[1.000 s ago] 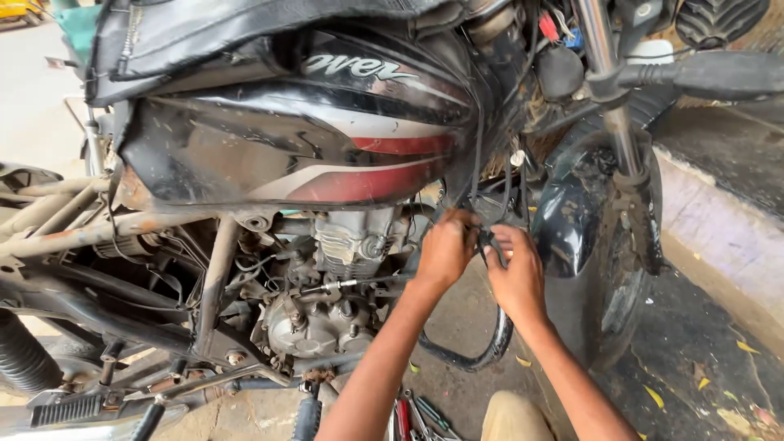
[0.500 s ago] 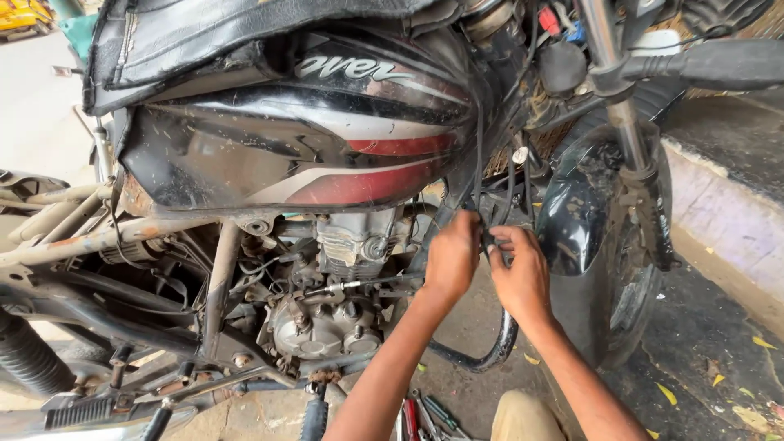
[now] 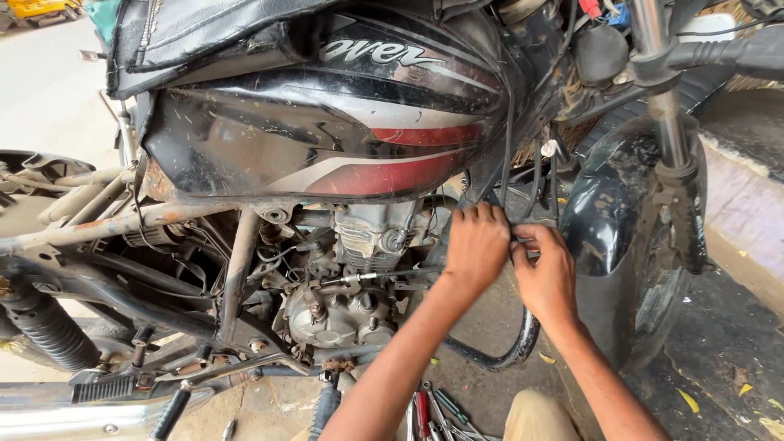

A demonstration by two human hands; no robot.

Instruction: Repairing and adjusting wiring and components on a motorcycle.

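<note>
Black cables (image 3: 508, 175) — two or three, running down from behind the fuel tank (image 3: 327, 114) — meet the two hands in front of the one engine (image 3: 351, 278). Nearest, several hand tools (image 3: 437, 412) lie on the ground. Since a moment ago both hands have stayed at the same spot. The left hand (image 3: 476, 245) curls, fingers pinching a cable; the right hand (image 3: 545, 273) pinches beside it — touching. One front wheel (image 3: 637, 245) stands right.

Roadside motorcycle repair spot, outdoors on bare concrete ground (image 3: 490, 327). Evidence: a partly stripped motorcycle with exposed engine (image 3: 343, 286) and rusted frame tubes (image 3: 122, 224); hand tools (image 3: 433, 412) lying loose on the near ground; a raised kerb (image 3: 739, 229) at right.
</note>
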